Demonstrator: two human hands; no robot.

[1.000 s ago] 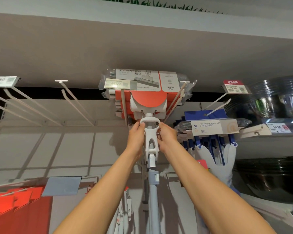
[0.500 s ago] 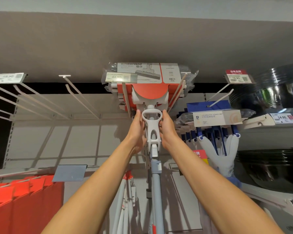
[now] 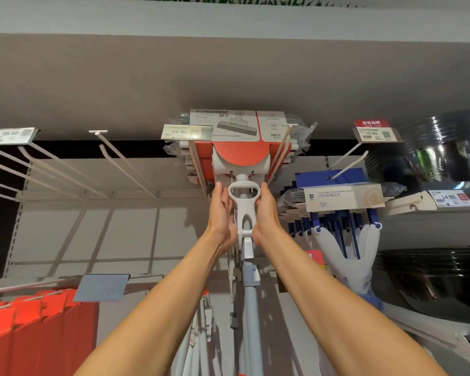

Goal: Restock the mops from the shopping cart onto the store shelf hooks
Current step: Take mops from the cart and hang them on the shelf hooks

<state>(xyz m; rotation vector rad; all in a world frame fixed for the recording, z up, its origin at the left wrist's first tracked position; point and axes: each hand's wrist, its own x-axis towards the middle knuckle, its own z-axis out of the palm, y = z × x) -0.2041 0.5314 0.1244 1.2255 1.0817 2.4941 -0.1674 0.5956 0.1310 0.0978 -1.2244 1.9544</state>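
Just below the 44.90 price tag (image 3: pixel 186 131), the mop (image 3: pixel 243 169) hangs among the shelf hooks (image 3: pixel 194 164). Your left hand (image 3: pixel 221 213) and right hand (image 3: pixel 265 210) press its white lever (image 3: pixel 244 210) from either side, fingers straight and held together.

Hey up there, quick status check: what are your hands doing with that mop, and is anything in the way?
Left hand and right hand flat against white mop handle, one each side. Orange mop head up on the hooks. Nothing blocking.
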